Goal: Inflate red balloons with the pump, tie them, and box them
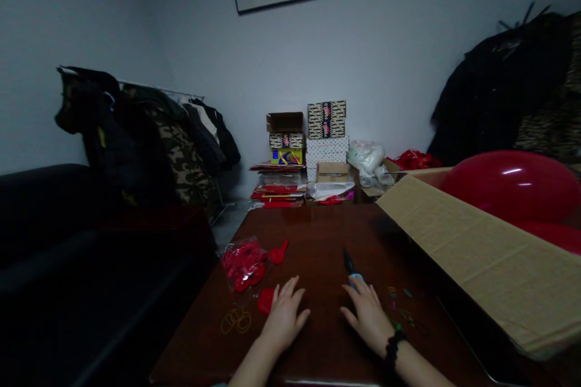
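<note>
My left hand (285,313) rests palm down over the brown table with fingers spread, holding nothing. Its fingers partly cover a small red object (265,300) whose kind I cannot make out. Just beyond lie a clear bag of red balloons (245,263) and one loose red balloon (278,252). Several tan rubber bands (236,320) lie left of that hand. My right hand (365,316), with a black band at the wrist, is also spread open. Its fingertips are by the light-blue end of a slim black pointed tool (348,261), partly hidden behind them.
Small coloured bands (399,292) lie right of my right hand. A cardboard box (481,254) with large inflated red balloons (512,184) stands along the table's right side. Stacked boxes (327,157) stand beyond the far edge. A dark sofa (54,290) is at the left.
</note>
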`<state>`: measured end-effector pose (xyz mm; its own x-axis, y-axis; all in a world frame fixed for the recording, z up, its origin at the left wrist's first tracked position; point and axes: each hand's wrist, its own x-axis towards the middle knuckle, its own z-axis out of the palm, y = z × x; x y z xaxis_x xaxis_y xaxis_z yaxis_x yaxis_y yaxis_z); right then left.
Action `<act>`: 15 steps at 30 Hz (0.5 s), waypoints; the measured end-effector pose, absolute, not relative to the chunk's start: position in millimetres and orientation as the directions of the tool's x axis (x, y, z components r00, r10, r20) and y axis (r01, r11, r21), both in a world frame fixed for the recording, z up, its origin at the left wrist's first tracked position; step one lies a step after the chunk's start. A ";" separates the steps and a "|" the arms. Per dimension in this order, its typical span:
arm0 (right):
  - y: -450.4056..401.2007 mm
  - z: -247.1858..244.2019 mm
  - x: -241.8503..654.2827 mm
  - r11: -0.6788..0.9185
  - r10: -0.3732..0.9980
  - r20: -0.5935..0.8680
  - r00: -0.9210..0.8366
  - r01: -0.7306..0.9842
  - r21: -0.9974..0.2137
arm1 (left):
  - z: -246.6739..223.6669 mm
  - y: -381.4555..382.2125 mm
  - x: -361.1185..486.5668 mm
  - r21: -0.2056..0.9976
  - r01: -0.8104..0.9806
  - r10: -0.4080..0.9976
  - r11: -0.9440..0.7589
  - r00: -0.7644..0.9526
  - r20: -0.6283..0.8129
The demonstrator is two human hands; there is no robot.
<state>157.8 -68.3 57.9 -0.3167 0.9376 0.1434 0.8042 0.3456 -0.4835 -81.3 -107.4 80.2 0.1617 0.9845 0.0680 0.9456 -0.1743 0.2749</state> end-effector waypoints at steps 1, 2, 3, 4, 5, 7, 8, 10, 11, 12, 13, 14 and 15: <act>-65.5 52.5 156.8 0.314 0.950 0.146 -0.277 0.836 -0.450 | 77.8 -105.6 -89.4 0.268 0.955 0.991 -0.128 0.115 0.064; -62.4 47.4 156.3 0.283 0.959 0.151 -0.241 0.863 -0.418 | 76.0 -102.7 -96.0 0.259 0.962 0.995 -0.090 0.076 0.063; -59.1 42.7 156.1 0.257 0.965 0.156 -0.212 0.885 -0.388 | 74.6 -99.0 -101.2 0.250 0.966 0.997 -0.063 0.049 0.059; -55.9 38.6 156.0 0.236 0.969 0.160 -0.190 0.902 -0.362 | 73.3 -94.7 -105.0 0.241 0.970 0.998 -0.039 0.028 0.049; -53.0 35.1 155.9 0.222 0.971 0.162 -0.176 0.915 -0.338 | 71.8 -90.2 -107.6 0.232 0.972 0.999 -0.023 0.015 0.038; -48.1 30.3 155.4 0.217 0.971 0.164 -0.174 0.930 -0.297 | 67.9 -81.0 -110.2 0.211 0.978 1.000 -0.003 0.000 0.015; -46.3 29.1 155.1 0.226 0.969 0.166 -0.184 0.933 -0.279 | 65.6 -76.8 -110.8 0.200 0.980 1.000 0.000 -0.001 0.006; -43.4 28.4 154.4 0.239 0.964 0.176 -0.199 0.939 -0.248 | 60.7 -69.6 -111.6 0.180 0.984 1.000 -0.007 0.009 -0.012; -42.3 28.6 154.3 0.233 0.964 0.181 -0.193 0.944 -0.235 | 58.4 -66.6 -112.0 0.173 0.985 1.000 -0.019 0.022 -0.015; -41.4 28.8 154.3 0.213 0.967 0.187 -0.172 0.951 -0.224 | 56.4 -64.0 -112.5 0.169 0.985 0.999 -0.036 0.039 -0.014; -40.6 29.0 154.4 0.180 0.972 0.190 -0.139 0.960 -0.216 | 54.7 -61.7 -112.9 0.168 0.984 0.998 -0.056 0.058 -0.008; -40.0 28.9 154.8 0.140 0.977 0.190 -0.100 0.967 -0.211 | 53.4 -59.7 -113.0 0.171 0.982 0.997 -0.075 0.076 0.003; -39.7 28.7 155.3 0.103 0.980 0.187 -0.064 0.973 -0.208 | 52.6 -57.8 -112.9 0.178 0.980 0.996 -0.092 0.090 0.018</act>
<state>155.3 -39.7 28.7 -0.0640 0.9804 0.1865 0.9726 0.1032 -0.2082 -112.9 -57.8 52.6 0.0898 0.9958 0.0184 0.9797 -0.0917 0.1781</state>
